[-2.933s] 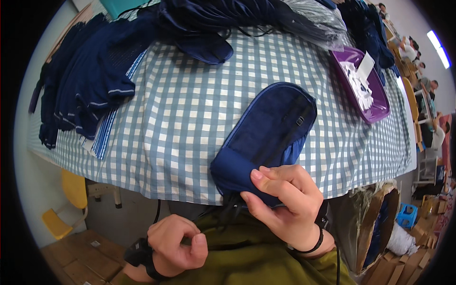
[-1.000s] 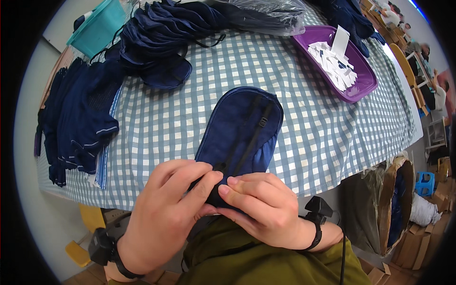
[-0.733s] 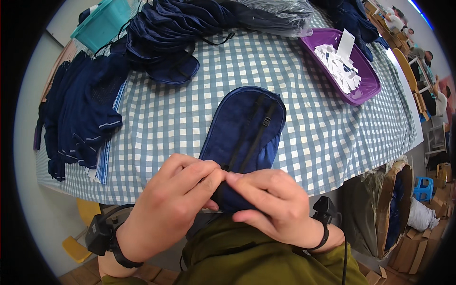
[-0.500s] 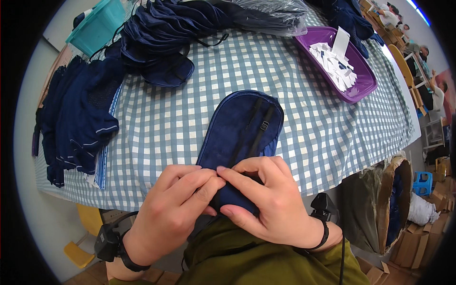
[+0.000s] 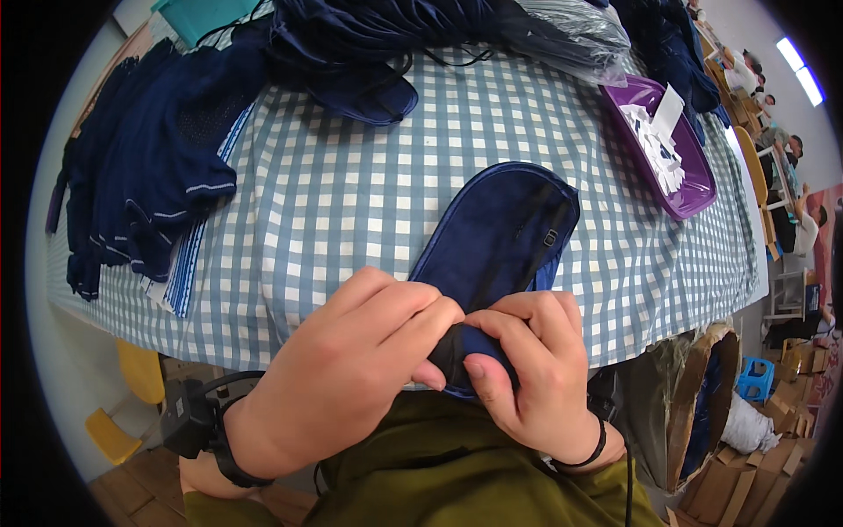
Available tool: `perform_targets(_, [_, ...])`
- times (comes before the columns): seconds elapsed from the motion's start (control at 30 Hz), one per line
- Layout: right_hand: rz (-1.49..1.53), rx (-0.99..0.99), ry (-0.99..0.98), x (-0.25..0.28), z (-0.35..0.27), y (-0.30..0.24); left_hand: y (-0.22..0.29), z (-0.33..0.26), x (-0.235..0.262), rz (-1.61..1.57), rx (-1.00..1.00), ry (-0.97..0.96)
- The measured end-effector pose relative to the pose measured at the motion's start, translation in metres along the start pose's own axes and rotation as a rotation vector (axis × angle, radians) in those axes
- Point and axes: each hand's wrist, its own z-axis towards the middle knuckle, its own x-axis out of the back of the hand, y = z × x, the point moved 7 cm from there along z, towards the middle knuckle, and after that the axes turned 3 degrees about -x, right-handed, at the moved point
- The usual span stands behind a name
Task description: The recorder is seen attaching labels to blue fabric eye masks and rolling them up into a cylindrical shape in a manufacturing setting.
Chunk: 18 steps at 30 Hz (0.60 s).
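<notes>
A dark blue oval fabric pouch (image 5: 500,233) with a black strap and small buckle lies on the blue-and-white checked tablecloth (image 5: 351,193), its near end hanging over the table's front edge. My left hand (image 5: 351,369) and my right hand (image 5: 531,369) both pinch that near end, fingertips meeting over a black part of the strap. Both hands sit just above my olive-green shirt (image 5: 457,474). The pouch's near tip is hidden under my fingers.
Piles of dark blue fabric pieces lie at the left (image 5: 149,167) and along the far edge (image 5: 369,44). A purple tray (image 5: 694,189) with white paper tags stands at the far right. Cardboard boxes (image 5: 702,413) sit on the floor to the right; people sit far right.
My left hand came up from my lap and joined the right hand on the pouch's near end. The pouch has been turned slightly and its strap now lies along it.
</notes>
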Motion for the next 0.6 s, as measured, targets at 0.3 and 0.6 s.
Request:
perform_targets(0.3, [0.116, -0.036, 0.213, 0.018, -0.027, 0.008, -0.001, 0.008, -0.001, -0.046, 0.144, -0.099])
perform_targets(0.6, [0.22, -0.005, 0.23, 0.016, -0.041, 0.01, 0.0, 0.025, -0.002, -0.042, 0.205, -0.198])
